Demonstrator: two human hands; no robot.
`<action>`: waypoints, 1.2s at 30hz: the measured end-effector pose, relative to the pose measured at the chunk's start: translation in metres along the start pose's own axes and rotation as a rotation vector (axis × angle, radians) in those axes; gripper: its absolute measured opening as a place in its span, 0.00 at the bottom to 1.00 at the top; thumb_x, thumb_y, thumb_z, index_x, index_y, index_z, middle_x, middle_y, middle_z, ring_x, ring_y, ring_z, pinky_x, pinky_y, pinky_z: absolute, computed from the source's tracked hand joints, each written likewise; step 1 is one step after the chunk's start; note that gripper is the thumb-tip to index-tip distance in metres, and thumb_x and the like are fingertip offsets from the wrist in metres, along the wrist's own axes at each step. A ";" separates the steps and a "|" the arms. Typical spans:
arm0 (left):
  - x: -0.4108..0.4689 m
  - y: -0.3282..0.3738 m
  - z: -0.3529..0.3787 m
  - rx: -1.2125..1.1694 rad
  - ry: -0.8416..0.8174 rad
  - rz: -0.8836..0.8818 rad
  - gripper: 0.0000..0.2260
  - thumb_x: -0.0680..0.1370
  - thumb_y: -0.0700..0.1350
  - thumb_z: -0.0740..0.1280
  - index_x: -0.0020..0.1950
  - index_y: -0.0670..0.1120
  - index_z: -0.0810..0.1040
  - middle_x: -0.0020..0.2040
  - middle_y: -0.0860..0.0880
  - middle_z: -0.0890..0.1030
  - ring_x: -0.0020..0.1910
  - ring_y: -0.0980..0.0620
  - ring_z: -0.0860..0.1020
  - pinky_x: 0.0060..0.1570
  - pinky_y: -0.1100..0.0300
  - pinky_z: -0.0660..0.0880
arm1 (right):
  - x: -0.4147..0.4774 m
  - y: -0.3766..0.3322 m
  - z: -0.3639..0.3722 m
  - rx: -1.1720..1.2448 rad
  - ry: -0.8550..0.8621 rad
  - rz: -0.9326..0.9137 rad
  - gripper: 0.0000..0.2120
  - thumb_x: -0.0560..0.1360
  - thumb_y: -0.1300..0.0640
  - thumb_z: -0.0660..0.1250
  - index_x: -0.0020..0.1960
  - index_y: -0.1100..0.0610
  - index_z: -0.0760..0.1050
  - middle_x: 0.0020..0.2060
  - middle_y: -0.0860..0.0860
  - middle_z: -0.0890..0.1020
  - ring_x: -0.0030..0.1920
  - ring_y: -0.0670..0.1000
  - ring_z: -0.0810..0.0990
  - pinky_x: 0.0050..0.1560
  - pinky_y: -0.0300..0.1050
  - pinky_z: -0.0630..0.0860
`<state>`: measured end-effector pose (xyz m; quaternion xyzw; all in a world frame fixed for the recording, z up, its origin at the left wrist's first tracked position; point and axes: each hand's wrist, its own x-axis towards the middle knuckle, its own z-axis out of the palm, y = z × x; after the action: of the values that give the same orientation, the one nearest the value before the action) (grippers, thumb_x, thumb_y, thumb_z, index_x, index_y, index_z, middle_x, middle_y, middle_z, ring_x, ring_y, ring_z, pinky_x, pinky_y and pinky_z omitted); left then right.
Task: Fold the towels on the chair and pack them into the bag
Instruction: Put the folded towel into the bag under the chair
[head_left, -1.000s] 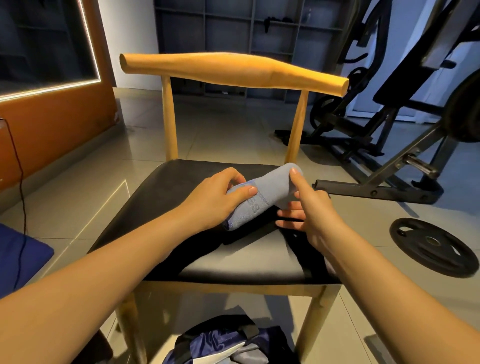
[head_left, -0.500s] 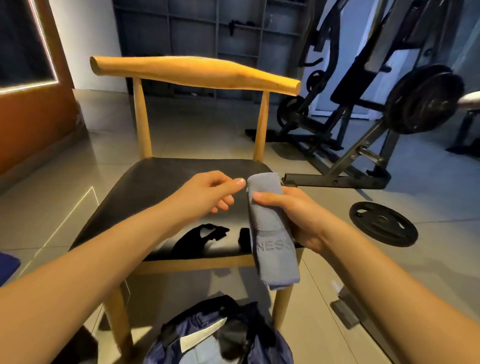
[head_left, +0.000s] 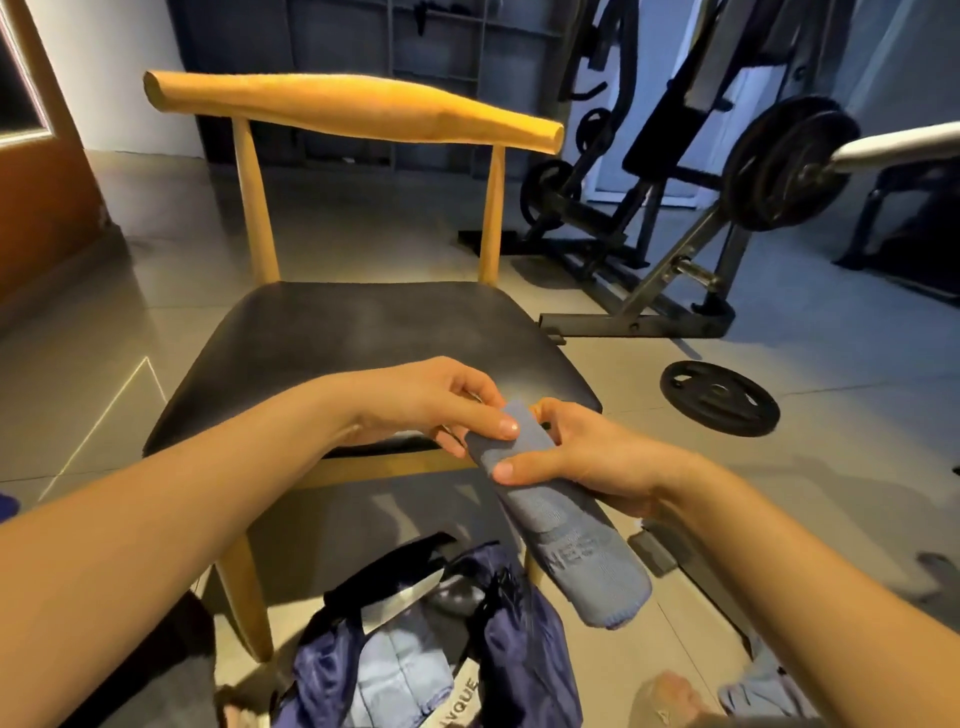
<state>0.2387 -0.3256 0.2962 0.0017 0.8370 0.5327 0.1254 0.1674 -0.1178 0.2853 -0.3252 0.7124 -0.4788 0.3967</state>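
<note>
A folded grey-blue towel (head_left: 571, 545) hangs down in front of the chair's front edge, above the open bag. My right hand (head_left: 582, 457) grips its upper part, thumb across the front. My left hand (head_left: 441, 405) pinches the towel's top end with thumb and fingers. The wooden chair (head_left: 363, 332) has a black seat with nothing lying on it. On the floor below stands a dark blue bag (head_left: 519, 665), open, with a light blue folded towel (head_left: 400, 670) inside.
A weight bench frame (head_left: 649, 270) and a loaded barbell plate (head_left: 779, 161) stand to the right behind the chair. A loose weight plate (head_left: 719, 397) lies on the tiled floor. Light blue cloth (head_left: 763, 691) lies at the bottom right.
The towel was lifted off the seat and brought toward me over the bag. My left hand, briefly off it, now pinches its top end again.
</note>
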 end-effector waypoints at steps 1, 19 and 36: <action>0.000 -0.001 0.003 -0.005 0.007 0.000 0.13 0.75 0.49 0.77 0.55 0.43 0.82 0.48 0.45 0.84 0.47 0.51 0.81 0.53 0.54 0.79 | 0.001 0.005 0.001 0.003 0.032 0.007 0.17 0.70 0.62 0.79 0.52 0.58 0.74 0.39 0.51 0.84 0.42 0.51 0.85 0.47 0.47 0.81; -0.028 -0.102 0.030 -0.256 0.004 -0.210 0.09 0.82 0.42 0.68 0.58 0.37 0.79 0.49 0.41 0.83 0.43 0.49 0.83 0.52 0.54 0.81 | -0.034 0.087 0.059 0.073 0.144 0.168 0.21 0.74 0.59 0.76 0.65 0.53 0.77 0.55 0.55 0.85 0.55 0.55 0.85 0.58 0.49 0.82; 0.090 -0.260 0.088 0.899 0.046 -0.315 0.12 0.79 0.56 0.68 0.53 0.48 0.77 0.48 0.47 0.79 0.46 0.44 0.79 0.41 0.52 0.75 | 0.049 0.284 0.112 0.102 0.357 0.565 0.12 0.75 0.60 0.74 0.55 0.65 0.81 0.49 0.58 0.85 0.46 0.55 0.82 0.48 0.49 0.79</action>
<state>0.2045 -0.3474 0.0108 -0.0828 0.9771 0.0921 0.1731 0.2186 -0.1124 -0.0197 -0.0056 0.8077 -0.4346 0.3984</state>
